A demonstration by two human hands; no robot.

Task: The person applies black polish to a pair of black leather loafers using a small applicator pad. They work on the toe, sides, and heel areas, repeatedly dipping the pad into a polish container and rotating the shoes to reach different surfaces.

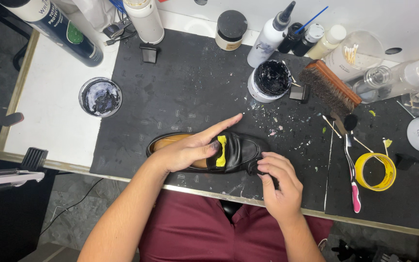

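A black loafer [241, 151] with a tan lining lies on its side on a black mat [185, 92] near the table's front edge. A strip of yellow tape crosses its vamp. My left hand [192, 148] rests over the shoe's opening and holds it down, index finger stretched out, fingertips stained dark. My right hand [280, 182] is at the shoe's toe, fingers pinched on a small black applicator pressed against the leather. An open tub of black polish [271, 79] stands behind the shoe.
The tub's lid [100, 97] lies on the white tabletop at left. A wooden bristle brush [330, 87], bottles, cotton swabs, a pink toothbrush [352, 174] and a yellow tape roll [377, 171] crowd the right side. A spray can [54, 26] and jars stand at the back.
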